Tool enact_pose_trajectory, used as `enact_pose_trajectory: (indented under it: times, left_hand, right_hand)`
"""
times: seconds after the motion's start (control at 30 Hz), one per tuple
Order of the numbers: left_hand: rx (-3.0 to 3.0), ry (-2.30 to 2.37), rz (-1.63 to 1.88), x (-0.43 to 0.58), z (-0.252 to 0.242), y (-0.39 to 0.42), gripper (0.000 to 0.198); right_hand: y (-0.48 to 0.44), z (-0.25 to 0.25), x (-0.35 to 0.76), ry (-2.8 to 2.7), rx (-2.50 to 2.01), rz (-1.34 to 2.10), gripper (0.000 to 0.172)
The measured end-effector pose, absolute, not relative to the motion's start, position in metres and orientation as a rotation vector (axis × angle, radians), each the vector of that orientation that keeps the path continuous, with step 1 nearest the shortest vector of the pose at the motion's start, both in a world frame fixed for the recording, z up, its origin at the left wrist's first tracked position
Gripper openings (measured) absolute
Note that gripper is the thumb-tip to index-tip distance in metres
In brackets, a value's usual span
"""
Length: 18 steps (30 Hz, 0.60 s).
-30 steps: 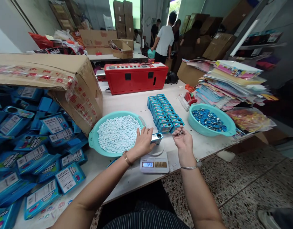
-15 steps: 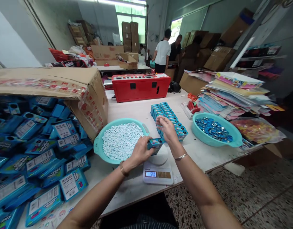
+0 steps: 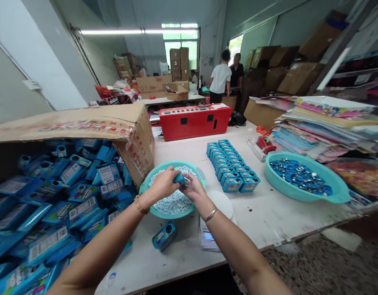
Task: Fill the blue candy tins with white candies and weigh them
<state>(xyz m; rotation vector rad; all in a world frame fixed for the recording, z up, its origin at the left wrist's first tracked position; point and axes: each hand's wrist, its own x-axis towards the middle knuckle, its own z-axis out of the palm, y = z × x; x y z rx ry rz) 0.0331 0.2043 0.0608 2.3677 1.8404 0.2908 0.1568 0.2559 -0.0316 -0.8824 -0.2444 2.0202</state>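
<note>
A small blue candy box (image 3: 180,180) is tilted over the basin, gripped by my left hand (image 3: 164,182). At the box's end, the curled fingers of my right hand (image 3: 193,189) touch or nearly touch it; what they hold is hidden. Below both hands is a turquoise basin (image 3: 202,174) full of pale blue candies (image 3: 173,205). Another blue box (image 3: 164,236) with a round hole stands near the table's front. The white scale (image 3: 222,205) lies partly behind my right forearm, its pan bare.
A carton (image 3: 146,139) spills many blue boxes (image 3: 84,209) on the left. Rows of blue boxes (image 3: 232,166) stand mid-table. A second basin (image 3: 302,196) holds blue and silver pieces. Behind are a red machine (image 3: 195,123), a tape dispenser (image 3: 265,144) and people (image 3: 220,78).
Both hands have moved from the scale to over the candy basin. The box that was at the scale is gone from there; a blue box now stands in front of the basin.
</note>
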Motion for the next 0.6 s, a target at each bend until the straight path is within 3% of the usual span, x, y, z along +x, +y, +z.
enact_pose_trajectory:
  times: [0.13,0.33,0.6]
  left_hand:
    - [2.408,1.850,0.312,0.028,0.065,0.199,0.026]
    - [2.497,1.786,0.022,0.020,0.065,0.204,0.033]
    - [2.426,1.811,0.226,0.014,0.067,0.200,0.038]
  right_hand:
    - [0.256,-0.042,0.140,-0.185,-0.753,2.071,0.021]
    - [0.253,-0.051,0.128,-0.108,-0.813,2.064,0.017]
    - [0.252,-0.040,0.134,-0.079,-0.747,2.020,0.016]
